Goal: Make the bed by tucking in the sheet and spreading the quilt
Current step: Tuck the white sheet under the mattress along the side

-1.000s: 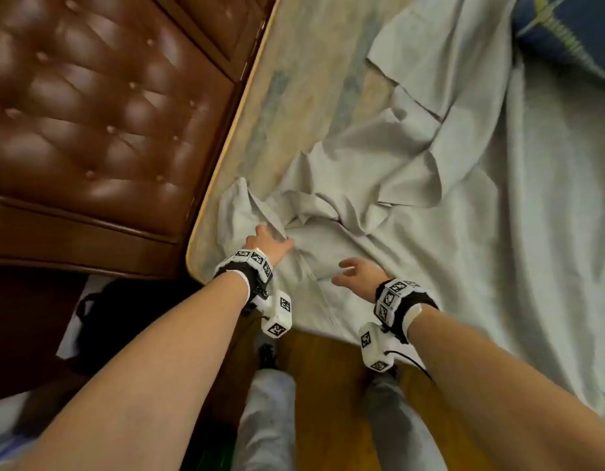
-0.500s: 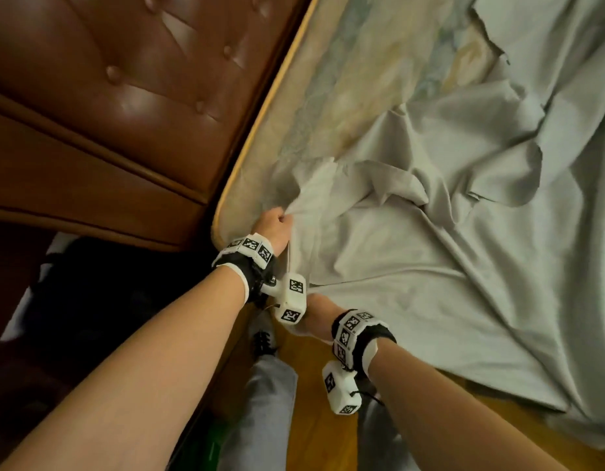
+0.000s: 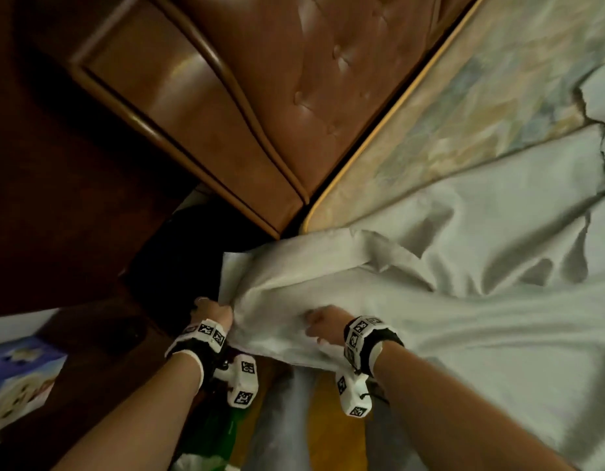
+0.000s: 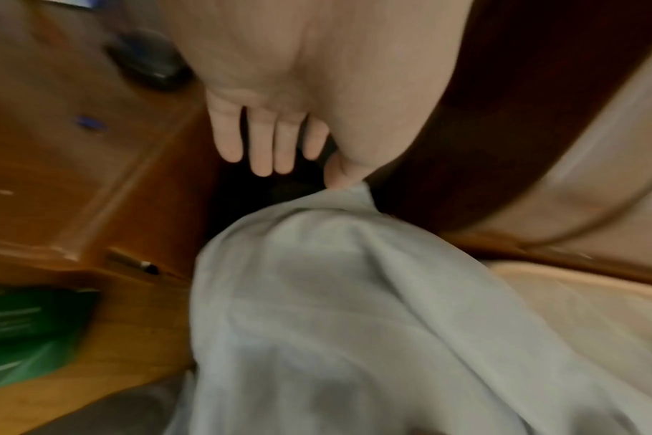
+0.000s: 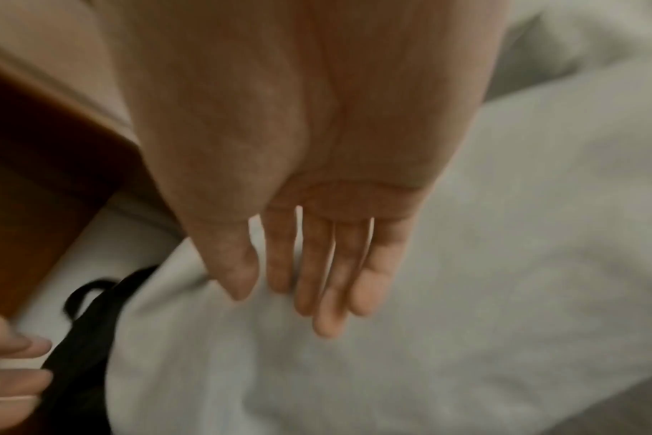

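Observation:
The pale grey sheet (image 3: 464, 300) lies rumpled on the patterned mattress (image 3: 464, 107), with its near corner drawn out past the mattress corner. My left hand (image 3: 211, 309) holds that corner. In the left wrist view the thumb (image 4: 339, 173) pinches the top of a sheet (image 4: 335, 309) fold while the fingers point straight down. My right hand (image 3: 319, 322) is on the sheet just right of it. In the right wrist view its fingers (image 5: 309, 282) lie straight over the sheet (image 5: 466, 294). The quilt is out of view.
A brown padded headboard (image 3: 260, 96) meets the mattress corner. A black bag (image 3: 178, 253) sits in the dark gap below it, beside a wooden nightstand (image 4: 75, 176). A blue box (image 3: 19, 379) lies far left, something green (image 4: 26, 332) by the floor (image 3: 328, 419).
The sheet corner has been pulled off the mattress corner and out over the gap. My left hand has moved with it, and my right hand has come up from the bed's edge onto the sheet.

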`<state>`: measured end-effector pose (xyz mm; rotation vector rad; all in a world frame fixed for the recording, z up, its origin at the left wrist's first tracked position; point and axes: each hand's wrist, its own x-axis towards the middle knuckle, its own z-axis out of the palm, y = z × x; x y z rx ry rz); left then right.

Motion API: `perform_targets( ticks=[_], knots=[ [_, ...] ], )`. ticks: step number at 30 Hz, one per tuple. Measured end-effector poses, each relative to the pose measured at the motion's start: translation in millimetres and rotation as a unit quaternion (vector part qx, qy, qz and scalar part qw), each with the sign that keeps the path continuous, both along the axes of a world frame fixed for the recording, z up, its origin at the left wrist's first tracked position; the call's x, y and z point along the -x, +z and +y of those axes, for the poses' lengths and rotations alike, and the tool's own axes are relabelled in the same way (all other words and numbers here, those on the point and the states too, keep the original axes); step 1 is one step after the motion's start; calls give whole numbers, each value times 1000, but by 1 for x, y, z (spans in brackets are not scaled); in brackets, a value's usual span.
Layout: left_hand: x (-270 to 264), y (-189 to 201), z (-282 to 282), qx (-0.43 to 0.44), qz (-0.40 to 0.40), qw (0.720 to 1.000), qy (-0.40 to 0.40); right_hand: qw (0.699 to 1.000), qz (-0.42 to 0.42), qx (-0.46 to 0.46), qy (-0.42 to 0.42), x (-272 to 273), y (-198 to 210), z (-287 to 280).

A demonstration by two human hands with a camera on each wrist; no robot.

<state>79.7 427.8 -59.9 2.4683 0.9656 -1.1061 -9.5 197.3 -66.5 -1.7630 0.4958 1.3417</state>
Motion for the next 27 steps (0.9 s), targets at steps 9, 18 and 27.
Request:
perform_targets(
  ticks=[9, 18, 27],
  knots=[
    [-8, 25, -313, 221, -66, 905, -358, 939, -57, 202, -274, 36, 16, -252],
    [38, -37, -452, 32, 84, 749, -657, 734, 70, 283, -614, 104, -57, -370],
    [-58, -27, -411, 98, 6, 823, -560, 742, -60, 226, -628, -1, -23, -341]
  ],
)
